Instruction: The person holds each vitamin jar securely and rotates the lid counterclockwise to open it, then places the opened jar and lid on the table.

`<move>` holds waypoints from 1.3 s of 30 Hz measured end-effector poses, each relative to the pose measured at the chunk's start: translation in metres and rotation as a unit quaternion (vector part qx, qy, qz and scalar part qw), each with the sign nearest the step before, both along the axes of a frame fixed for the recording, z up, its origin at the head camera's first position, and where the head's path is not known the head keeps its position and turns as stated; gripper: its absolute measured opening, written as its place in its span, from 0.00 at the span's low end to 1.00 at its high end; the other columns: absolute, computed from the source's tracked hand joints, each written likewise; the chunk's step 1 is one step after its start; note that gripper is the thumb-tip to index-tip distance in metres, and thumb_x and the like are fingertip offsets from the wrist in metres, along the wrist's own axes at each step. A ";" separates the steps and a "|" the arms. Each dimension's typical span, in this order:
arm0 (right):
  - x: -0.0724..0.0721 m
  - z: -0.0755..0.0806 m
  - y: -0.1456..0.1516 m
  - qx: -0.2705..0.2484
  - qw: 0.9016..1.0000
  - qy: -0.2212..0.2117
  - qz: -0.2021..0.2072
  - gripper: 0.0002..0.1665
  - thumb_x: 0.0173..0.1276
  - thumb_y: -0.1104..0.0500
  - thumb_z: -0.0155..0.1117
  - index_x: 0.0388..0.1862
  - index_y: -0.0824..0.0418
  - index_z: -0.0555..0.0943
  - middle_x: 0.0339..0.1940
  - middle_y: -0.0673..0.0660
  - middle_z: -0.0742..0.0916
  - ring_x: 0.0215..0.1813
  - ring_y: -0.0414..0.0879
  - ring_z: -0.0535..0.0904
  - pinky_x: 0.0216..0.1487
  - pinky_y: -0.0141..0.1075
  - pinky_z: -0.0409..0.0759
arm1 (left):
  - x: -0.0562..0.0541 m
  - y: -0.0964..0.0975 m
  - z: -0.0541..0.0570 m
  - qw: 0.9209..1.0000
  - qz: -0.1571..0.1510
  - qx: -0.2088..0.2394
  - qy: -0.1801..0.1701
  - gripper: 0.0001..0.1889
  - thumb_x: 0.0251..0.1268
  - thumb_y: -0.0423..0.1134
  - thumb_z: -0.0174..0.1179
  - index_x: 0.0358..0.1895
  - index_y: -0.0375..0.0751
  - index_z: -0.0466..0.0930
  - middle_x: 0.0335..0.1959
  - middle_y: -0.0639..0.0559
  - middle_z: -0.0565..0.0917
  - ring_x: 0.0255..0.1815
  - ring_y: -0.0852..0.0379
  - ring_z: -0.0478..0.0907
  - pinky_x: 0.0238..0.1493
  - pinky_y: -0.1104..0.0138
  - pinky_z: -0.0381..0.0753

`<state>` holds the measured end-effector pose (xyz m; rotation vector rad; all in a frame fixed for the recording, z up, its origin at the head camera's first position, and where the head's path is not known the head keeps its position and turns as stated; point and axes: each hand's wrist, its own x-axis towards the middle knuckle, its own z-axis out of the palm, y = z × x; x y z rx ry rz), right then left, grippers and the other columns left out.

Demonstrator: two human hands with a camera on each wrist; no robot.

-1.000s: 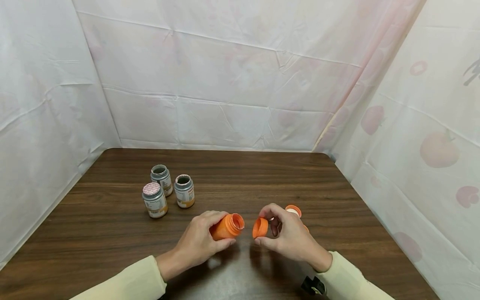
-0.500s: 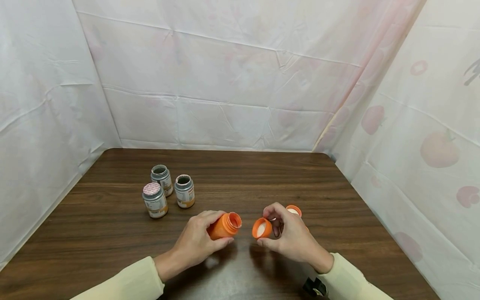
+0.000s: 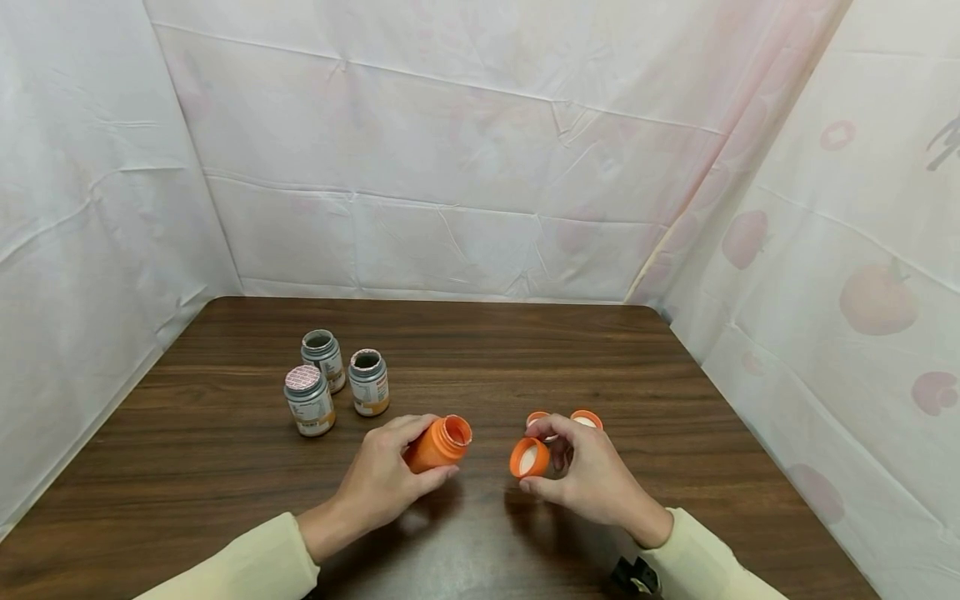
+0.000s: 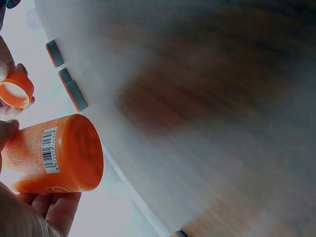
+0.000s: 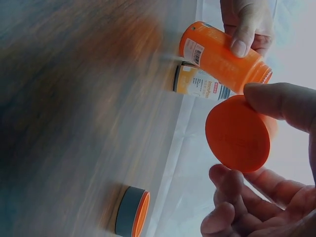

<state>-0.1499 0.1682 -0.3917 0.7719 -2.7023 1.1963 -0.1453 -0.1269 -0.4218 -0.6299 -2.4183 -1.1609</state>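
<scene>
My left hand (image 3: 375, 479) grips an orange plastic bottle (image 3: 429, 450), tilted with its uncapped mouth toward the right. A barcode label shows on the bottle (image 4: 34, 153) in the left wrist view, along with its base. Across a small gap, my right hand (image 3: 596, 479) pinches an orange screw cap (image 3: 528, 458) between thumb and fingers. Its hollow side with a pale liner faces up and left in the head view; the right wrist view shows the smooth outer top of the cap (image 5: 239, 136). Both are held above the table.
Three grey jars, an uncovered one (image 3: 322, 364), another uncovered one (image 3: 369, 390) and one with a printed seal (image 3: 310, 408), stand at the left on the wooden table (image 3: 480, 350). Grey-and-orange lids, one at the back (image 3: 587, 419), lie behind my right hand.
My left hand and the bottle have shifted left, widening the gap to the cap. The cap has turned so its liner shows. Another lid has come into view behind my right fingers.
</scene>
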 end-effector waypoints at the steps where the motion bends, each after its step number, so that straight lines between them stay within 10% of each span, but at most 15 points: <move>1: 0.000 0.000 0.000 0.004 1.000 0.004 -0.004 0.32 0.46 0.56 0.89 0.50 0.54 0.83 0.39 0.46 0.85 0.32 0.45 0.77 0.34 0.32 0.77 | 0.000 -0.001 0.000 1.000 0.002 0.000 0.001 0.30 0.43 0.43 0.85 0.54 0.48 0.86 0.46 0.60 0.86 0.44 0.65 0.80 0.44 0.61 0.82; 39: -0.005 -0.015 0.018 0.101 0.990 -0.028 -0.089 0.27 0.45 0.63 0.84 0.43 0.54 0.80 0.30 0.46 0.83 0.29 0.39 0.75 0.33 0.33 0.74 | 0.000 -0.022 0.002 0.993 0.096 0.062 0.044 0.30 0.38 0.33 0.86 0.50 0.40 0.83 0.42 0.53 0.86 0.40 0.59 0.84 0.42 0.61 0.85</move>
